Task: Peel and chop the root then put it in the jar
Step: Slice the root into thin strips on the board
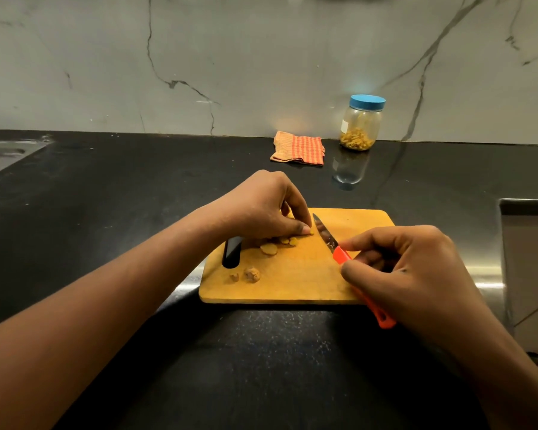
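Observation:
A yellow wooden cutting board (pixel 292 283) lies on the black counter. My left hand (pixel 261 209) pinches a small yellow piece of root (pixel 311 233) against the board. Cut slices of root (pixel 274 245) lie just under that hand. Two rough scraps (pixel 251 274) lie near the board's front left. My right hand (pixel 413 274) grips the orange handle of a knife (pixel 325 235); its blade points up-left, right beside the pinched piece. A clear jar (pixel 359 127) with a blue lid on stands at the back right, holding yellow bits.
A folded orange checked cloth (pixel 298 147) lies left of the jar near the marble wall. A steel sink (pixel 0 156) is at the far left. A steel edge (pixel 525 206) sits at the right. The board has a dark handle slot (pixel 232 251).

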